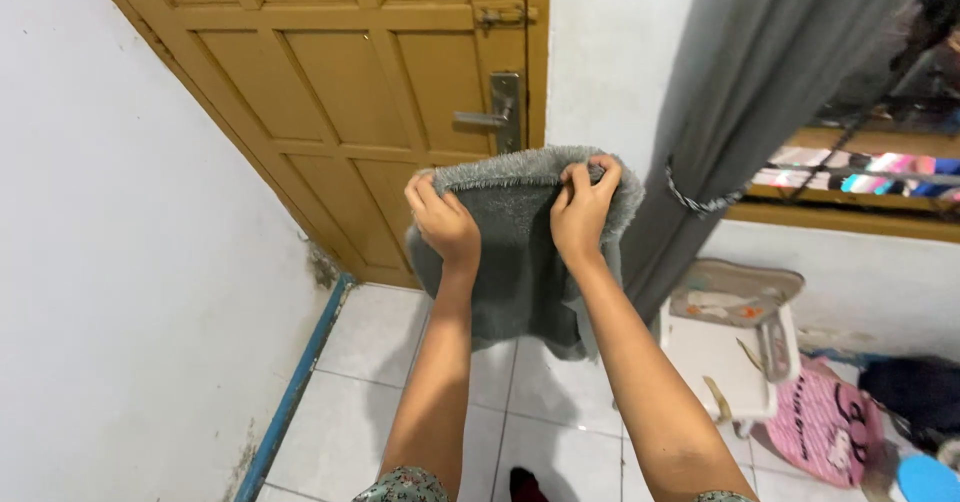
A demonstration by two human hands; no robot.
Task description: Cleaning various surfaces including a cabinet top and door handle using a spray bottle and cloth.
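Hanging from both hands (510, 212), a grey shaggy mat (520, 282), top edge pinched.

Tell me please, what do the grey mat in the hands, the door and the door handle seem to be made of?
The grey mat looks like soft fabric with a short fuzzy pile: its top edge is fringed with fibres and it hangs limp from both hands. The door appears to be wood painted or stained ochre brown, with raised panels. The door handle seems to be metal, dull silver, with a faint shine.
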